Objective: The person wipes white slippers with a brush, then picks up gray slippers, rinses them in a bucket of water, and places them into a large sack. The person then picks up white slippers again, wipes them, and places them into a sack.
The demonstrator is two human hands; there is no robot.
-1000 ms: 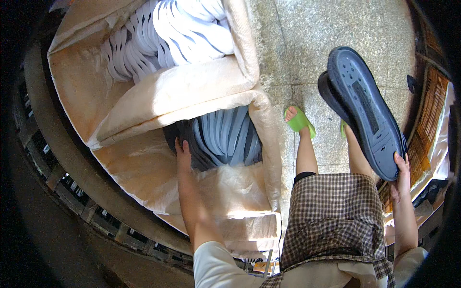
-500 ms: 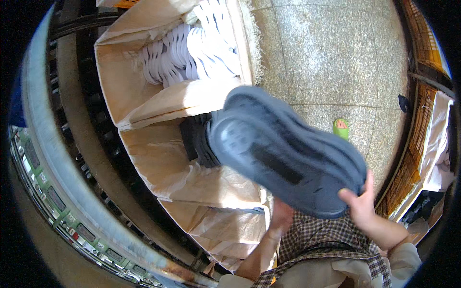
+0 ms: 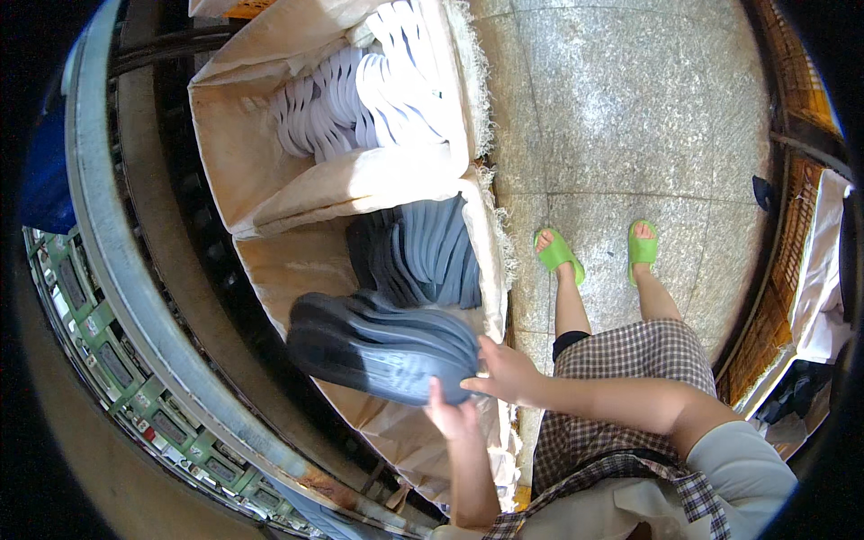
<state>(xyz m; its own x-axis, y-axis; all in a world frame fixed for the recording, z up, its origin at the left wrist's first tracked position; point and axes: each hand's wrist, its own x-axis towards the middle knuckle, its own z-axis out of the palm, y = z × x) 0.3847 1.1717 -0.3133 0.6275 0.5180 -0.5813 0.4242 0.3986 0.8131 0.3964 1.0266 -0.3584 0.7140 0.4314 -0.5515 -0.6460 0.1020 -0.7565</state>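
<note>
A stack of dark grey shoe soles lies across both my hands, tilted over the middle cloth bin. My right hand grips its right end, fingers around the edge and thumb toward the near side. From below, my left hand presses the near edge close to the same end, its thumb up against the sole; some of its fingers are hidden. Just beyond the stack, more grey soles stand in a row inside the cloth bin.
A farther cloth bin holds rows of white soles. On the left runs a metal rail beside machinery with green plates. Orange crates line the right side. My feet in green slippers stand on the speckled floor.
The stack of soles has swung left and down, from over the floor to over the middle bin. Both hands moved left with it. The grey soles in the bin and both feet now show.
</note>
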